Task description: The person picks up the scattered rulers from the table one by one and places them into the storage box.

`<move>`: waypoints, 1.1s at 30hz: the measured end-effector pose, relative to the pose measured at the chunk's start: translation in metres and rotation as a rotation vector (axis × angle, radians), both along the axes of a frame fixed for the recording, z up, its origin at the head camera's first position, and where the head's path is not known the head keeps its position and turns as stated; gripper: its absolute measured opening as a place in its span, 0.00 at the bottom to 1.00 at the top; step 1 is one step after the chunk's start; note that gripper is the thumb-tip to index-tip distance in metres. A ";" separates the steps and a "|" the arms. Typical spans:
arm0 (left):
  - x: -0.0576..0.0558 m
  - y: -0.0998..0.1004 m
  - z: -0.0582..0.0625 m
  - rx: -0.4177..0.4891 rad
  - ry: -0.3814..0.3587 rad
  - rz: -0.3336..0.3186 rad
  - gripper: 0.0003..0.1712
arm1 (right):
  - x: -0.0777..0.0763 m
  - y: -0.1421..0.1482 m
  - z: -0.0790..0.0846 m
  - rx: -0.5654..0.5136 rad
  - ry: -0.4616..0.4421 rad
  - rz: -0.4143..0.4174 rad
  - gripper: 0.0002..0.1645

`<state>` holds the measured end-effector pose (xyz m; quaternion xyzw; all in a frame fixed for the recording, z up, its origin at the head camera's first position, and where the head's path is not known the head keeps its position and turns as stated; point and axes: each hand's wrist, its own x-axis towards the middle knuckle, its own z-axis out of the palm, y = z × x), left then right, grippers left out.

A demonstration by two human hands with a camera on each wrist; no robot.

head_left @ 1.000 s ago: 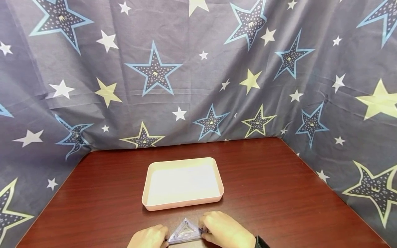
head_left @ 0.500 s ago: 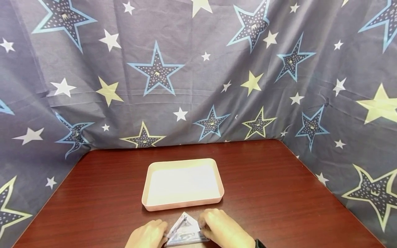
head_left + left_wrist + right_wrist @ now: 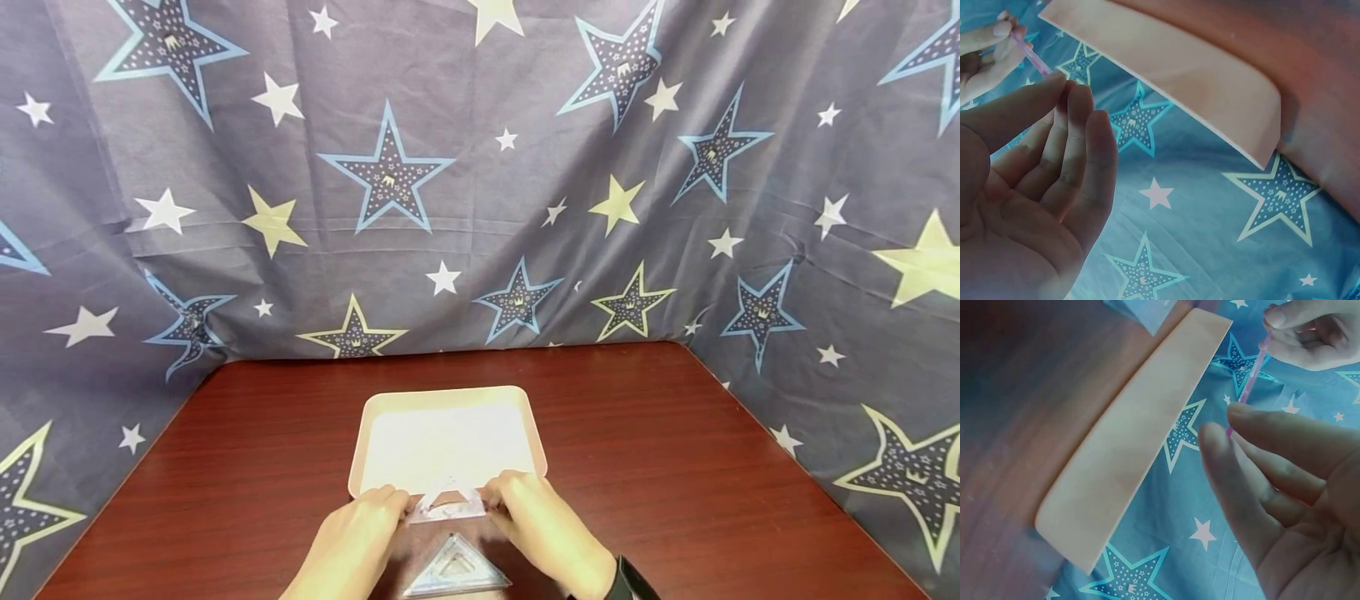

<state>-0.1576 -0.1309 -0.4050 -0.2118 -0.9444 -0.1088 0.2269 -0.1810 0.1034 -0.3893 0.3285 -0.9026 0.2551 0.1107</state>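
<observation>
A clear plastic set square (image 3: 447, 510) is held up between both hands at the near side of the tray. My left hand (image 3: 358, 529) pinches its left corner between thumb and fingertips, and my right hand (image 3: 542, 523) pinches the right corner. Both wrist views show the set square (image 3: 1250, 387) edge-on as a thin pinkish strip. Below the hands, another clear triangular set square (image 3: 457, 568) lies on the table near its front edge. The white-bottomed, pale pink tray (image 3: 534, 437) lies just beyond; the held set square overlaps its near rim in the head view.
The reddish-brown wooden table (image 3: 652, 467) extends around the tray. A grey curtain (image 3: 465, 208) with star prints encloses the back and sides. A dark band (image 3: 628, 579) circles the right wrist.
Both hands have lifted one set square off the other and carried it forward, away from the body, to the tray's near edge. The other set square stays behind on the table.
</observation>
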 end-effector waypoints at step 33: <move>-0.078 0.008 -0.003 -0.033 0.040 0.027 0.12 | -0.083 -0.015 -0.012 0.103 0.042 -0.084 0.15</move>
